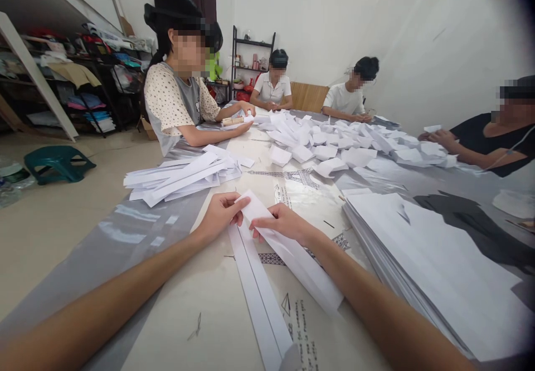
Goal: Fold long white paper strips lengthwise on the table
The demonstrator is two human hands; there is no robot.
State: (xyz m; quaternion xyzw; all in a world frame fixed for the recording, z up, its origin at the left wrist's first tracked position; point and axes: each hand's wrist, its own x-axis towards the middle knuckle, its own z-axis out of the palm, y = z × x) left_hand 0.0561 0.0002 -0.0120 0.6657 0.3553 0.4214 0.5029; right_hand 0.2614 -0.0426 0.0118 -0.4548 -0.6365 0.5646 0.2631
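Observation:
My left hand [222,213] pinches the upper end of a white paper strip [298,259] between thumb and fingers. Just to its right, my right hand [282,222] grips the same strip near that end. The strip slants down to the right, under my right wrist. Below my hands, another white strip with a dark line along it [259,298] runs toward the near edge, its top end partly hidden by my fingers. Both lie over a printed tablecloth [175,310] with tower drawings.
Loose strips [184,173] are piled at the left, and a stack of large sheets [434,259] at the right. Many folded white papers [330,142] cover the far middle. Several people sit around the table, one close at the left [175,92]. A green stool [59,163] stands on the floor.

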